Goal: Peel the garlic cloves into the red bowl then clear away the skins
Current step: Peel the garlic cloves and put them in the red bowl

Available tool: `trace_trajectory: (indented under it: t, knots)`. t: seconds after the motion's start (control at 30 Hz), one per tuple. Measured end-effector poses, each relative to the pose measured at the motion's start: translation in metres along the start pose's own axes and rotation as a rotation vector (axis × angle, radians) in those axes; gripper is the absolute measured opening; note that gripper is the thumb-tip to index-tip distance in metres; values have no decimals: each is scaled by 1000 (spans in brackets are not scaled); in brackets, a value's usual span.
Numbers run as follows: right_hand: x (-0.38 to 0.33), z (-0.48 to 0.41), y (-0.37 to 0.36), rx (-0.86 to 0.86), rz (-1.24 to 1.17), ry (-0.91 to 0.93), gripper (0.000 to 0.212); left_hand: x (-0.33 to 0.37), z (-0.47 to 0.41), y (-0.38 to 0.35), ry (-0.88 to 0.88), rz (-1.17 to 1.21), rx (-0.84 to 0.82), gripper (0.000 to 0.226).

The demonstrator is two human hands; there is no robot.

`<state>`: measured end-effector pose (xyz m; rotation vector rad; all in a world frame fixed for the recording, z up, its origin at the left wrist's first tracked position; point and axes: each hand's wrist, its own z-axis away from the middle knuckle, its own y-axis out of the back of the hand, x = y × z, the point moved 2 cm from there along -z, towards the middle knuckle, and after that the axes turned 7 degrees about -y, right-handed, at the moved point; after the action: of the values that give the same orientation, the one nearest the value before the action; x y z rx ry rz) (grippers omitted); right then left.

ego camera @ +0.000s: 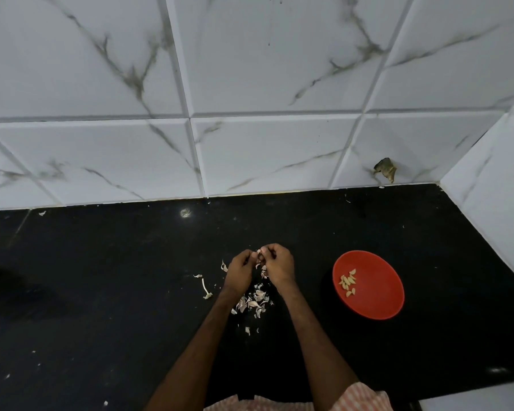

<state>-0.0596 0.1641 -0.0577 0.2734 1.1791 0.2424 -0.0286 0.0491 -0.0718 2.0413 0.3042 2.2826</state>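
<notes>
Peeling | our left hand [240,269] and right hand [279,266] both pinch a garlic clove [258,256] above the skins [254,302], left of the red bowl [379,295] | likely light, slippery: we grip its ends.

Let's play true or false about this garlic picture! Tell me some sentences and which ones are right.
1. The round red plastic bowl holds peeled pale cloves. True.
2. The red bowl sits left of the hands. False: it sits to their right.
3. The papery white garlic skins lie inside the bowl. False: they lie on the black stone countertop, under the hands.
4. The left hand and right hand pinch one garlic clove between them. True.
</notes>
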Motion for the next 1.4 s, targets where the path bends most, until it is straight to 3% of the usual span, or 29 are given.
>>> trace_trajectory:
  t: [0.37,0.73,0.97,1.4]
  knots:
    - [4,-1,-5,-45,182,87,8,17,9,2,202,381,25,29]
    - [0,4,4,-180,128,143,10,10,7,1,190,368,106,30]
    - [2,6,6,-227,15,80,15,7,3,3,154,302,139,31]
    - [-3,4,10,-305,263,89,14,-1,1,3,83,229,144,28]
